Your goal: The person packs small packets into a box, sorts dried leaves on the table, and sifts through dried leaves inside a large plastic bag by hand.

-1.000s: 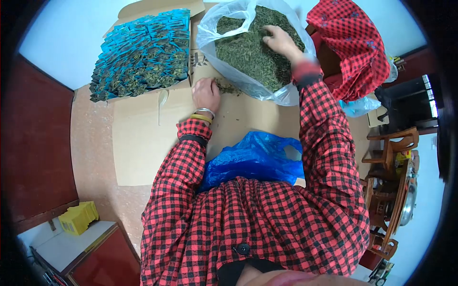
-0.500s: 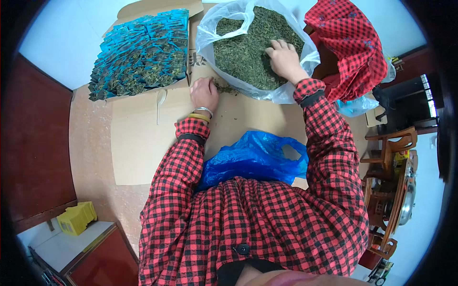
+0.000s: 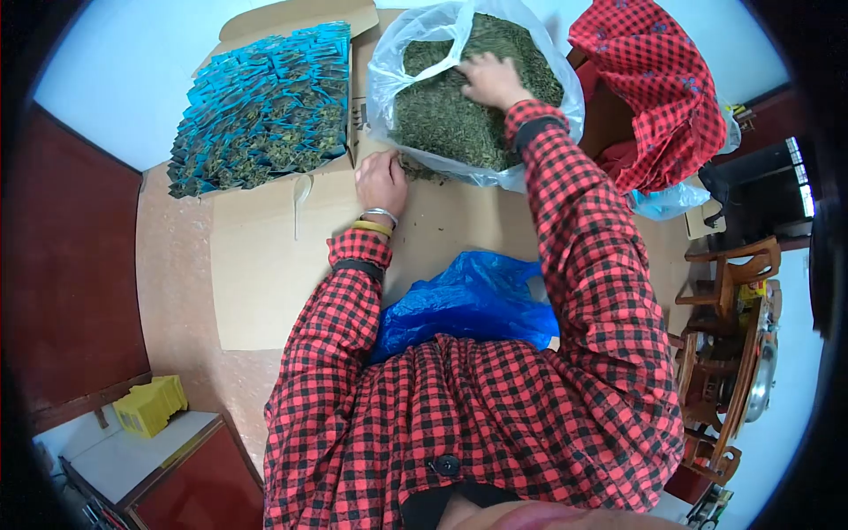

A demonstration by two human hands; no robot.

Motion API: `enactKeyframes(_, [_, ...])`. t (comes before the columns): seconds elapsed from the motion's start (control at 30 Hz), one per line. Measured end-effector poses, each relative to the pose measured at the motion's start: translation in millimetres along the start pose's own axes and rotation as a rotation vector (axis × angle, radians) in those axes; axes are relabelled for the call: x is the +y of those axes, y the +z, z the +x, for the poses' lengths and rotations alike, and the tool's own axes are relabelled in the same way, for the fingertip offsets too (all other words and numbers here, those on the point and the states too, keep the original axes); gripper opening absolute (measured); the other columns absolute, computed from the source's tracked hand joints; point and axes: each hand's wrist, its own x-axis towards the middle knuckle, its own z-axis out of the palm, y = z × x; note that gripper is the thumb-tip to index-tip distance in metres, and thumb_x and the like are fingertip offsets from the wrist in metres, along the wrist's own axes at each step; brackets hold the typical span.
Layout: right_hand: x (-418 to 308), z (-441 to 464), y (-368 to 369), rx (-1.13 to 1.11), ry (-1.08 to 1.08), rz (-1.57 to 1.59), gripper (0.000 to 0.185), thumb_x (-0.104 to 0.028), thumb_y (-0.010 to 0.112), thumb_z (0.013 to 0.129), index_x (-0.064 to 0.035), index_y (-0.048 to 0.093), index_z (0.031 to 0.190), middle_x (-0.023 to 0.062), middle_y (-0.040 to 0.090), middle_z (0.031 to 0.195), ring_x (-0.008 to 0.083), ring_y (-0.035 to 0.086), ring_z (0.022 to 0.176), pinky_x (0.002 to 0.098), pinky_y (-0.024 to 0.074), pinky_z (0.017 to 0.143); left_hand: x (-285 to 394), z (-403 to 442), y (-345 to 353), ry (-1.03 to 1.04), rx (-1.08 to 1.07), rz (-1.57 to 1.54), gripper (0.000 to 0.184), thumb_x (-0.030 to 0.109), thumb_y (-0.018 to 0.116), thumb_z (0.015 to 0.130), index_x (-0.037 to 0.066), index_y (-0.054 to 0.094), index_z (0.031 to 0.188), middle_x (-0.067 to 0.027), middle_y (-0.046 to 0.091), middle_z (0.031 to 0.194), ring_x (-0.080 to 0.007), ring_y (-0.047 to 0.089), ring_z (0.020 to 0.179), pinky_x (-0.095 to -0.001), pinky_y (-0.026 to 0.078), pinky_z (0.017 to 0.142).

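Observation:
A translucent plastic bag [image 3: 384,110] stands wide, filled with dried green leaves [image 3: 442,132] like loose tea. My right hand [image 3: 490,81] lies on the leaves with its fingers spread, near the bag's looped handle. Beside the bag's lower left edge, my left hand [image 3: 382,184] rests low over the cardboard, its fingers bent together. What it holds, if anything, is hidden. To its left, many turquoise packets [image 3: 265,97] stand packed in rows in a cardboard box, with leaves showing at their open tops. A clear plastic spoon [image 3: 301,201] lies on the cardboard sheet [image 3: 256,274].
A crumpled blue plastic bag [image 3: 459,305] lies close against my body. Red checked cloth [image 3: 658,97] hangs over a box at the right. Leaf crumbs dot the cardboard. Wooden chairs [image 3: 738,274] stand far right, and a yellow box [image 3: 150,406] sits on a cabinet at lower left.
My right hand has swept left and a little away from me across the leaves, towards the bag's handle. My left hand has stayed nearly in place.

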Motion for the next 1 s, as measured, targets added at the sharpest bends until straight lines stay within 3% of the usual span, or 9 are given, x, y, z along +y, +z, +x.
enactKeyframes(0.23, [85.1,-37.9,13.8,0.158,0.204,-0.023,0.049,-0.028,0.064,0.077,-0.0185,0.054,0.124,0.01,0.047,0.131,0.0316,0.045,0.121,0.0519,0.0392,0.096,-4.0,-2.0,1.7,0.011,0.003,0.018,0.016,0.014,0.054,0.084,0.006,0.064,0.094,-0.0112,0.063,0.092,-0.03,0.057,0.095,-0.0401,0.042,0.086])
enactKeyframes(0.33, [86.2,-67.8,8.3,0.045,0.099,-0.145,0.038,-0.023,0.062,0.076,-0.0138,0.061,0.114,0.0114,0.05,0.126,0.0331,0.047,0.118,0.0484,0.0419,0.095,-1.5,-2.9,1.8,0.02,0.007,0.028,0.018,0.013,0.055,0.084,0.005,0.063,0.098,-0.0115,0.063,0.092,-0.0298,0.057,0.095,-0.0395,0.043,0.086])
enactKeyframes(0.4, [51.5,-95.6,-29.4,-0.202,0.107,-0.197,0.032,-0.014,0.057,0.074,-0.0109,0.066,0.105,0.0099,0.052,0.126,0.0317,0.048,0.116,0.0453,0.0446,0.092,5.6,-5.6,-3.8,-0.082,0.105,-0.22,0.021,0.01,0.056,0.083,0.005,0.062,0.102,-0.0122,0.063,0.093,-0.0298,0.057,0.095,-0.0383,0.043,0.086])
enactKeyframes(0.6, [26.3,-137.1,-15.1,-0.099,-0.132,0.062,0.021,-0.015,0.055,0.076,-0.0095,0.067,0.092,0.01,0.059,0.113,0.032,0.054,0.106,0.0433,0.0482,0.085,45.0,5.3,-38.3,0.029,0.14,-0.306,0.029,0.006,0.058,0.081,0.004,0.059,0.11,-0.0134,0.062,0.095,-0.0295,0.057,0.096,-0.0367,0.043,0.086])
enactKeyframes(0.73, [38.8,-131.7,-17.8,-0.09,-0.057,0.171,0.018,-0.018,0.056,0.078,-0.0091,0.067,0.088,0.0121,0.064,0.099,0.0331,0.06,0.096,0.0451,0.0499,0.079,88.4,61.7,-55.1,0.322,0.112,-0.144,0.028,0.009,0.06,0.08,0.004,0.059,0.108,-0.0132,0.062,0.097,-0.0305,0.057,0.097,-0.0386,0.042,0.089])
enactKeyframes(0.8, [47.7,-121.2,-15.3,-0.115,0.004,0.212,0.017,-0.019,0.056,0.079,-0.009,0.067,0.088,0.0129,0.066,0.094,0.0336,0.062,0.092,0.0458,0.0504,0.076,95.4,96.0,-39.8,0.482,0.142,0.131,0.029,0.014,0.063,0.078,0.005,0.06,0.106,-0.0131,0.061,0.099,-0.0318,0.056,0.098,-0.0405,0.04,0.091])
enactKeyframes(0.87, [47.9,-99.8,-7.4,0.17,0.217,0.3,0.019,-0.022,0.054,0.083,-0.008,0.067,0.087,0.0143,0.067,0.084,0.0343,0.064,0.084,0.0473,0.0505,0.072,88.7,116.0,-21.4,0.504,0.154,0.287,0.027,0.017,0.063,0.079,0.005,0.06,0.102,-0.0121,0.062,0.096,-0.0312,0.056,0.096,-0.0432,0.036,0.095])
enactKeyframes(0.93, [40.9,-83.5,0.9,0.16,0.212,0.264,0.021,-0.023,0.055,0.083,-0.0074,0.068,0.088,0.0156,0.067,0.084,0.0348,0.065,0.082,0.0464,0.0512,0.071,84.4,127.0,-16.9,0.524,0.165,0.448,0.025,0.021,0.062,0.079,0.005,0.06,0.098,-0.011,0.063,0.093,-0.0305,0.057,0.095,-0.046,0.033,0.098])
enactKeyframes(1.0, [39.3,-81.0,10.0,0.149,0.21,0.235,0.022,-0.024,0.055,0.083,-0.0069,0.069,0.088,0.0169,0.067,0.084,0.0353,0.066,0.08,0.0454,0.0519,0.07,83.4,136.5,-22.2,0.352,-0.002,0.412,0.024,0.023,0.062,0.079,0.006,0.06,0.095,-0.0117,0.063,0.09,-0.0301,0.057,0.095,-0.0445,0.036,0.096])
